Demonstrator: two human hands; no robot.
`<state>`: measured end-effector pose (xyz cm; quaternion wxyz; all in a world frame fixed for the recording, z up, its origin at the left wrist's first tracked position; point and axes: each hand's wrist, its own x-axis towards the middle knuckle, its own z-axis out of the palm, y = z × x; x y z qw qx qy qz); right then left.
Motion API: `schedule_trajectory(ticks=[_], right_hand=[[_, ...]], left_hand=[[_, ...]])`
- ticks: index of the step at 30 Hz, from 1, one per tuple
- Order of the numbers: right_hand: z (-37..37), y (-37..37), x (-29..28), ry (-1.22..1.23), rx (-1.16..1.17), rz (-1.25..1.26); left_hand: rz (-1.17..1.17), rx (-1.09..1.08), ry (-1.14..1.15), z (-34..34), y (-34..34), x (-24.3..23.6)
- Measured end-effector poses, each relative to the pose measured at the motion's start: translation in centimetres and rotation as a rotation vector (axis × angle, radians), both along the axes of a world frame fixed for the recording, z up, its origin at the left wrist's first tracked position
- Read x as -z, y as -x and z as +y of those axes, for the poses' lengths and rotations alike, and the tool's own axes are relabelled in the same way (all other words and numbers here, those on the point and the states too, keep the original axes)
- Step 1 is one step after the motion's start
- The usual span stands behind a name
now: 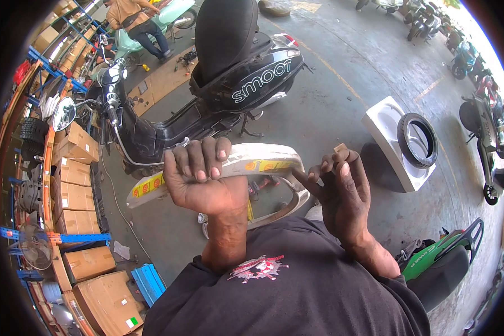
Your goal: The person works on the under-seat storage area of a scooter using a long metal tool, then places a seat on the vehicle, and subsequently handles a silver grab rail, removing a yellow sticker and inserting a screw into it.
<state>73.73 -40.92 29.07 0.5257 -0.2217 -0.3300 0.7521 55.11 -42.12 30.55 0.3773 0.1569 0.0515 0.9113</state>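
Observation:
My left hand (pixel 204 176) grips a long curved white plastic panel (pixel 249 152) with yellow stickers along it, fingers wrapped over its top. My right hand (pixel 341 196) is beside the panel's right end, fingers curled, with a small tan piece (pixel 340 147) at the fingertips; one finger reaches toward the panel, and whether it touches is unclear. Below the panel's middle, some partly hidden items sit low, one of them red. Beyond it stands a black scooter (pixel 168 123) with its seat (pixel 224 31) raised.
Shelving with cardboard boxes (pixel 73 190) lines the left. A tyre (pixel 417 120) rests on white foam packing (pixel 383 112) at right. A green-and-black part (pixel 437 263) lies lower right. A person (pixel 140 28) works by a mint scooter (pixel 168 17); parked scooters (pixel 470 56) line the far right.

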Motion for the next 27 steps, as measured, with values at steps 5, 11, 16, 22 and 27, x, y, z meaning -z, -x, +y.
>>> schedule_trajectory(ticks=[5,11,16,22,27], right_hand=[[-0.3,-0.5,0.2,-0.036,0.026,-0.03],[-0.4,-0.6,0.0,-0.037,0.027,-0.031],[-0.2,-1.4,-0.2,-0.026,0.059,-0.013],[-0.6,-1.8,-0.1,-0.111,0.087,-0.038],[-0.7,-1.8,0.5,-0.098,0.072,-0.022]], left_hand=[[0.029,0.012,-0.031,-0.1,-0.3,-0.1],[0.051,0.025,-0.039,-0.1,-0.8,-0.5],[0.155,0.084,-0.066,0.0,-0.7,-0.3],[0.122,0.058,-0.035,0.1,-1.2,-0.2],[0.098,0.069,-0.046,0.3,-1.5,-0.2]])
